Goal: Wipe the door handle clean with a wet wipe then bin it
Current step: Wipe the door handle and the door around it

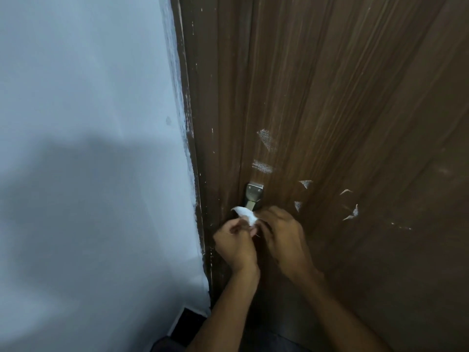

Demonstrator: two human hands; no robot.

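Observation:
A metal door handle (253,196) is fixed to the brown wooden door (355,123); only its upper plate and a short piece of the bar show, the rest is hidden behind my hands. A small white wet wipe (245,215) is pinched in the fingertips of my left hand (234,243), just below the handle's plate. My right hand (284,237) is close beside it on the right, fingers curled around the hidden part of the handle and touching the wipe's edge.
The door carries several white scuff and paint marks (265,139) above and right of the handle. A pale blue-white wall (88,148) fills the left side, meeting the dark door frame (195,153). A dark floor strip (187,323) shows at the bottom.

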